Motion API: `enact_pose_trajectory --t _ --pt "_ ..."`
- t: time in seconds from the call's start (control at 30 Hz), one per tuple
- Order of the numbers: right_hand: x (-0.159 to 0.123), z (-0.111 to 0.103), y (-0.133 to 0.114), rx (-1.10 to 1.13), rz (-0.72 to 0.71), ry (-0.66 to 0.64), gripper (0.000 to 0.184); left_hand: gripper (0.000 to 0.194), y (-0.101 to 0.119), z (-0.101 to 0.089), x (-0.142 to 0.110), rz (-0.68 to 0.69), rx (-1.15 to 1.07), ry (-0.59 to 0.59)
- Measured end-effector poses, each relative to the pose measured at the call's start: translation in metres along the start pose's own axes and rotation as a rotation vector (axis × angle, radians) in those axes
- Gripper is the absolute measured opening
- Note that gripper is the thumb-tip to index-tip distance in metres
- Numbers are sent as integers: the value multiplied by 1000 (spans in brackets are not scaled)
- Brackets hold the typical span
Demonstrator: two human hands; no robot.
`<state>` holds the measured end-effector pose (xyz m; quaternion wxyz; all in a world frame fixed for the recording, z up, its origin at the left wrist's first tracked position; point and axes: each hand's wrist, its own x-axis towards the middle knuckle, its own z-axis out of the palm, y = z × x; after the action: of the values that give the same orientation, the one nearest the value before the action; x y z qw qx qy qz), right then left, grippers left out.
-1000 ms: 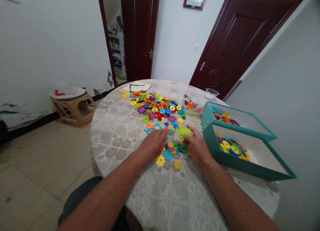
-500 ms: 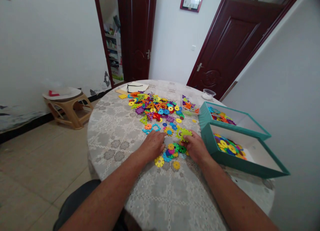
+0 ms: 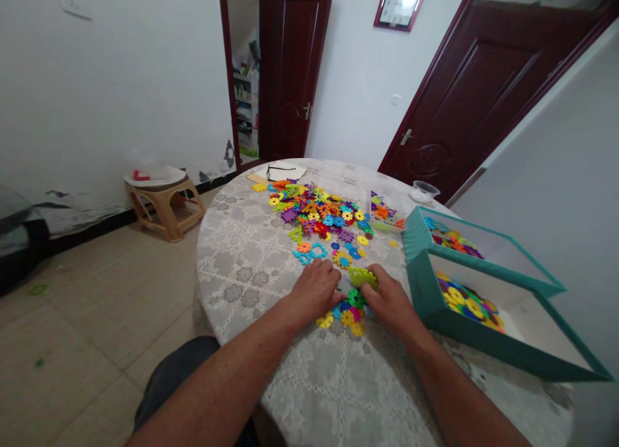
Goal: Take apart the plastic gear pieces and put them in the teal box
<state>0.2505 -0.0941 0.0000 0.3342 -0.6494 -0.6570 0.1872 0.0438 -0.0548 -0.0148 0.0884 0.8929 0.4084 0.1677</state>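
Toothed lime plastic pieces (image 3: 358, 277) — pinched in right hand (image 3: 389, 297) — left hand (image 3: 316, 288) curled, contents unclear

Near the far edge of the tabletop (image 3: 242, 253), a pair of dark-framed glasses (image 3: 282, 168) rests on pale paper (image 3: 296, 173). Toward the far right edge stands a clear plastic bowl (image 3: 425, 189). On the tiled floor (image 3: 82, 318) to the left, a tan stool (image 3: 167, 208) bears a round white board (image 3: 162, 183) with something red (image 3: 141, 175) on it. The white wall (image 3: 145, 79) behind it has dark, flaking patches low down and a socket plate (image 3: 73, 0) higher up. Beyond are two dark red doors (image 3: 297, 60) with metal handles, stocked shelves (image 3: 244, 105) through a doorway, a light switch (image 3: 396, 99) and a red-framed panel (image 3: 401, 5).
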Motion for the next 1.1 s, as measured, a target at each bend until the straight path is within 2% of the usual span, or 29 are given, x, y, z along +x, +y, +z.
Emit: enact_pose_trajectory --t 0.1,0.23,0.3,0.43,0.5,0.67,0.77,0.87,0.97,1.1 --pt "-1 0 -1 -76 -20 -24 7 29 0 3 0 2 -5 12" --pt "-1 3 -2 -25 -49 -28 5 21 0 2 -1 -17 -35 3" --pt "-2 3 -3 32 -55 -21 4 28 1 1 0 -35 -79 15" --pt "-2 -1 -9 156 -65 -3 5 56 -2 3 1 -58 -155 57" --pt "-1 -3 -12 217 -55 -18 6 59 -4 5 1 -57 -158 66" --pt "0 -3 -10 338 7 -44 11 24 -10 4 2 -40 -152 66" --pt "1 -4 -5 362 16 -27 12 12 -12 1 2 -27 -198 102" --pt "0 -10 -2 332 -26 -1 12 13 -9 -4 1 -44 -279 109" --pt "-2 -17 -5 308 -131 -18 24 15 -4 -6 -2 -36 -384 120" --pt "-5 -23 -12 359 -226 -138 36 20 -1 -7 -5 -14 -454 134"
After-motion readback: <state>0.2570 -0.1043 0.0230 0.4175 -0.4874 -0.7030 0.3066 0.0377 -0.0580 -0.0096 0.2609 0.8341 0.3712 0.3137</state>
